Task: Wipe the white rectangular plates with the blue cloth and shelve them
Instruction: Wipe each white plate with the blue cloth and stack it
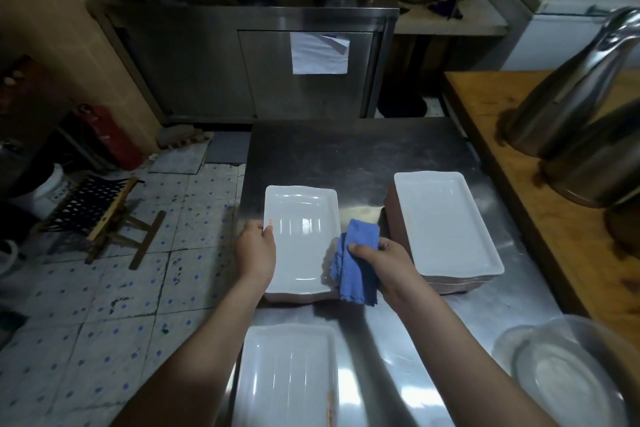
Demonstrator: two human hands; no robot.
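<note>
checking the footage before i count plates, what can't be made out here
Head view only:
- Right stack: plate count unclear; its side edges blur together.
- Nearest plate: cut off by the bottom edge.
- Middle plate: right rim hidden by the blue cloth and right hand.
- Left hand: fingers hidden under the plate.

Middle plate (299, 239): white, glossy, rectangular, lying flat on top of a low stack, left rim gripped by left hand (256, 250). Blue cloth (355, 263): crumpled, hanging over that plate's right rim, held by right hand (384, 263). Right stack (446, 222): white top, brown undersides, just beside cloth. Near plate (287, 374): flat, closest to the person.
</note>
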